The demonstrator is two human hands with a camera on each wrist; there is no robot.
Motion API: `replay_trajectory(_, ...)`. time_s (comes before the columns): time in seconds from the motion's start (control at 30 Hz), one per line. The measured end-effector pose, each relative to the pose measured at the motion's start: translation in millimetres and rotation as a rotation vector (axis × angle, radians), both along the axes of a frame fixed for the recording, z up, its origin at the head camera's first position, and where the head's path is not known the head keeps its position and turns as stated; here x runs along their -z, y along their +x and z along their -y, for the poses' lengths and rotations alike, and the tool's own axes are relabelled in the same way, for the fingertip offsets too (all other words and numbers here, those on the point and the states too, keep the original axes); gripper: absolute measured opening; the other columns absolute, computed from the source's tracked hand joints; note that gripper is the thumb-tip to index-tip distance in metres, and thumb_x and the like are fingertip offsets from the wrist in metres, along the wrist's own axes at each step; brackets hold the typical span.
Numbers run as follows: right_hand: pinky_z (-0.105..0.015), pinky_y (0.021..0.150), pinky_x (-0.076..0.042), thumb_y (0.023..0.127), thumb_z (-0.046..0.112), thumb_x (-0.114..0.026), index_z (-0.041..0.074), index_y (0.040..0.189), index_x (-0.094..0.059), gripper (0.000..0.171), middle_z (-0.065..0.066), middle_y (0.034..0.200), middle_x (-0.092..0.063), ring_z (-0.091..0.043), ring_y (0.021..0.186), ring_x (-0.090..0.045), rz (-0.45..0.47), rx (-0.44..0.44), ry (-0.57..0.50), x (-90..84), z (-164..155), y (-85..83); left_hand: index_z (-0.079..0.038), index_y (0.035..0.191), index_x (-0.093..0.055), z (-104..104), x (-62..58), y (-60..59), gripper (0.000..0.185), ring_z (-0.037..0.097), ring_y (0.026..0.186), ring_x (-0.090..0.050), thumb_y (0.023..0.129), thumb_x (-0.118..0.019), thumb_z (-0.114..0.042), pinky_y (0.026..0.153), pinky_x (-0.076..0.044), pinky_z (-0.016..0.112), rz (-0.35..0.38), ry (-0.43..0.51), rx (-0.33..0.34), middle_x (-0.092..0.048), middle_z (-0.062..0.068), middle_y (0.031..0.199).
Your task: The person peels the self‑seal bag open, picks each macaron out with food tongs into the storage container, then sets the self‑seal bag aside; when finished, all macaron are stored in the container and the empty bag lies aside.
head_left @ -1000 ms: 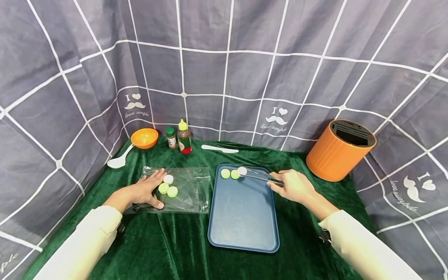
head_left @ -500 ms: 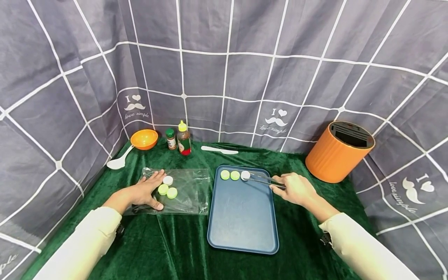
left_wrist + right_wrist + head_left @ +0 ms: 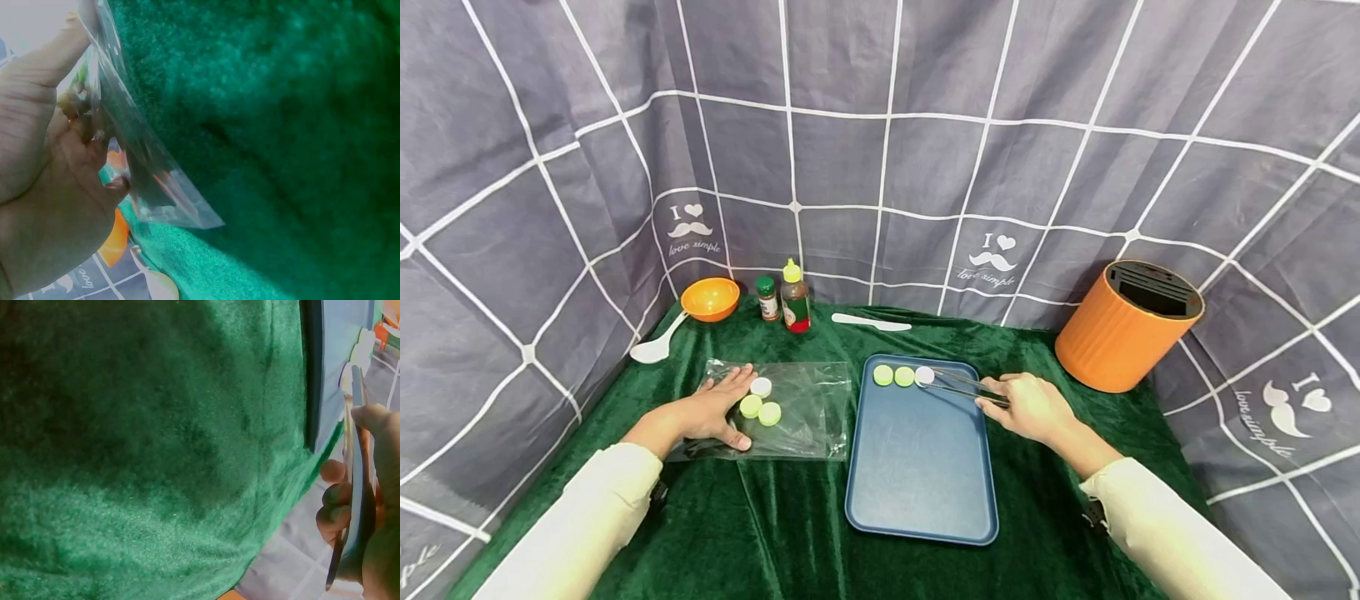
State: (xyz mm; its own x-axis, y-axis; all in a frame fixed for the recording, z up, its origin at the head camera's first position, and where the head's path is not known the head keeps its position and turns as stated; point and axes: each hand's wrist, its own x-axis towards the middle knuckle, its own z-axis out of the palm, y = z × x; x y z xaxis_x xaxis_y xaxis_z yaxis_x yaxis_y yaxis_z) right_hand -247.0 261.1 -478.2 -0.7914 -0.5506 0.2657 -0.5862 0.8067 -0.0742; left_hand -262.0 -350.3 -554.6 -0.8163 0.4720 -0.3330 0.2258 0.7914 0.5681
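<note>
The small white round cap (image 3: pixel 923 375) sits at the far end of the flat blue tray (image 3: pixel 917 475), beside two pale green caps (image 3: pixel 892 376), between the tips of thin metal tweezers (image 3: pixel 961 388). The right hand (image 3: pixel 1030 406) has its grip closed around the tweezers; the left hand (image 3: pixel 711 411) lies flat on the clear plastic bag (image 3: pixel 805 408). A loose pinch could flick the cap over the close far rim; the near tray offers open room.
</note>
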Motion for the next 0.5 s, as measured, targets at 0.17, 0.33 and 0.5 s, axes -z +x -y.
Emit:
replay_trajectory(0.17, -0.029, 0.048, -0.047, 0.099, 0.037, -0.083, 0.011, 0.130, -0.083, 0.041, -0.005, 0.089, -0.078, -0.006, 0.061, -0.059, 0.009, 0.019, -0.007, -2.9, -1.1, 1.1, -0.008, 0.179, -0.008, 0.9, 1.4, 0.1, 0.155, 0.045, 0.173, 0.012, 0.069, -0.092, -0.077, 0.131, 0.007, 0.078, 0.000, -0.004, -0.003, 0.008, 0.015, 0.188)
replay_trajectory(0.33, -0.026, 0.047, -0.041, 0.099, 0.038, -0.083, 0.013, 0.132, -0.083, 0.041, 0.001, 0.080, -0.070, -0.001, 0.057, -0.053, -0.010, 0.024, -0.024, -8.0, 0.7, 1.4, -0.008, 0.179, -0.008, 0.4, 0.7, 0.1, 0.155, 0.045, 0.173, 0.012, 0.069, -0.092, -0.077, 0.131, 0.008, 0.078, 0.004, 0.001, -0.003, 0.009, 0.015, 0.188)
replay_trajectory(0.5, -0.026, 0.045, -0.040, 0.100, 0.039, -0.082, 0.012, 0.132, -0.082, 0.041, -0.001, 0.083, -0.070, -0.003, 0.055, -0.052, -0.048, -0.011, -0.020, -10.6, 13.0, 2.8, -0.008, 0.179, -0.008, -1.2, -2.3, 1.2, 0.155, 0.045, 0.173, 0.012, 0.069, -0.092, -0.077, 0.131, 0.009, 0.078, 0.011, 0.006, -0.001, 0.009, 0.014, 0.188)
